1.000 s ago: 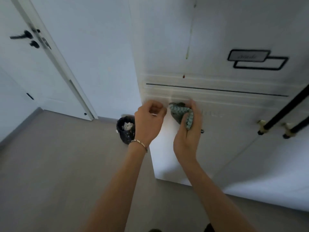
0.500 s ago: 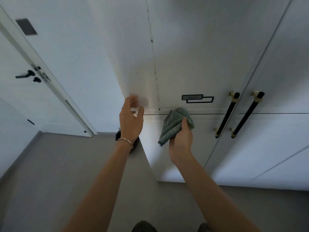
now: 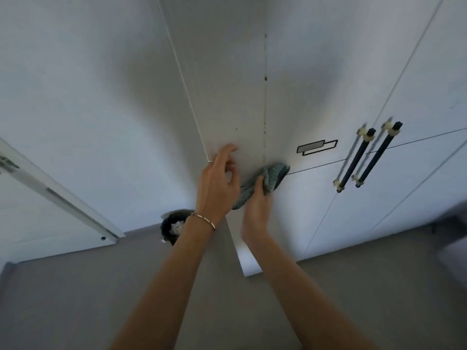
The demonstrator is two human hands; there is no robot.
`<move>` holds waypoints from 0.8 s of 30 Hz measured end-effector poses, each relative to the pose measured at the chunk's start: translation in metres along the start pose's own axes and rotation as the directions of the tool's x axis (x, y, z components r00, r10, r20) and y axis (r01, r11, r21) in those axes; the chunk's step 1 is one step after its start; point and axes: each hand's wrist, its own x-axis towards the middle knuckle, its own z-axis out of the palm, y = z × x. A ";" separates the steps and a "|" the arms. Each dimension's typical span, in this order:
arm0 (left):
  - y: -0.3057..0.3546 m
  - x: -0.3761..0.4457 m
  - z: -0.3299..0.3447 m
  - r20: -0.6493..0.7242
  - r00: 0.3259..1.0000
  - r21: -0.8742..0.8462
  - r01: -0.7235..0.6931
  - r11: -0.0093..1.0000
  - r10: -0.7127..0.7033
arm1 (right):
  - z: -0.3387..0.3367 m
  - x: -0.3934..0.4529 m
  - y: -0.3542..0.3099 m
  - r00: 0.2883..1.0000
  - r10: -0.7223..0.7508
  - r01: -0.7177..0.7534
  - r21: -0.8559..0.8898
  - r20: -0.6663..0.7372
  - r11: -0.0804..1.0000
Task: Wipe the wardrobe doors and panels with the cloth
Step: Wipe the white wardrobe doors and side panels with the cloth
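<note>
Nearest the camera, two bare forearms reach up from the grey floor (image 3: 75, 299) toward the white wardrobe (image 3: 316, 84). The right hand (image 3: 256, 210) has its thumb and fingers curled round a bunched blue-green cloth (image 3: 274, 176), which is pressed against the wardrobe front right where a thin horizontal seam (image 3: 316, 165) crosses it, just right of the corner. The left hand (image 3: 218, 181), with a bracelet (image 3: 203, 219) at the wrist, holds nothing — its fingers are loosely bent and spread, the tips close to or resting on the narrow corner panel (image 3: 227, 84); whether they actually touch I cannot tell. To do this step well, I would flatten the cloth out under the palm rather than keep it wadded, so more of it meets the surface, and run it along the seam before working upward in overlapping strokes. The dark specks down the vertical joint (image 3: 265, 97) above the cloth look like the dirtiest line, so they probably call for firmer pressure and a fingertip behind the cloth. The free hand can steady the corner panel. Farther right, the two black bar handles (image 3: 367, 160) and a small label (image 3: 317, 147) will want the cloth wrapped round or led past them. Beyond the corner, a dark bin (image 3: 171, 227) stands on the floor by the wall — well apart from the work.
</note>
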 end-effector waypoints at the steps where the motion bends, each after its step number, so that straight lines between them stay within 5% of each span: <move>1: 0.000 0.001 -0.002 0.007 1.000 -0.015 -0.009 1.000 0.009 | 0.000 -0.001 0.004 1.000 0.000 0.001 -0.003 0.007 1.000; 7: -0.005 0.002 -0.009 0.016 0.998 -0.065 -0.063 0.996 0.064 | -0.003 -0.010 0.015 0.992 -0.050 0.070 -0.166 0.118 0.984; 13: -0.005 0.020 -0.018 -0.264 0.928 0.147 -0.229 0.962 0.261 | 0.005 0.023 -0.002 0.998 -0.036 0.032 -0.088 -0.048 0.996; 17: -0.011 0.028 -0.014 -0.378 0.925 0.017 -0.026 1.000 0.030 | 0.003 0.001 0.003 0.985 -0.123 0.147 -0.213 0.122 0.966; 21: -0.006 0.035 -0.009 -0.277 0.960 -0.091 0.012 0.996 -0.037 | -0.012 -0.001 0.012 0.920 -0.216 0.318 -0.300 0.329 0.899; 24: 0.000 0.035 -0.008 -0.251 0.966 -0.150 0.031 0.988 -0.069 | -0.022 0.013 0.009 0.901 -0.276 0.381 -0.305 0.336 0.873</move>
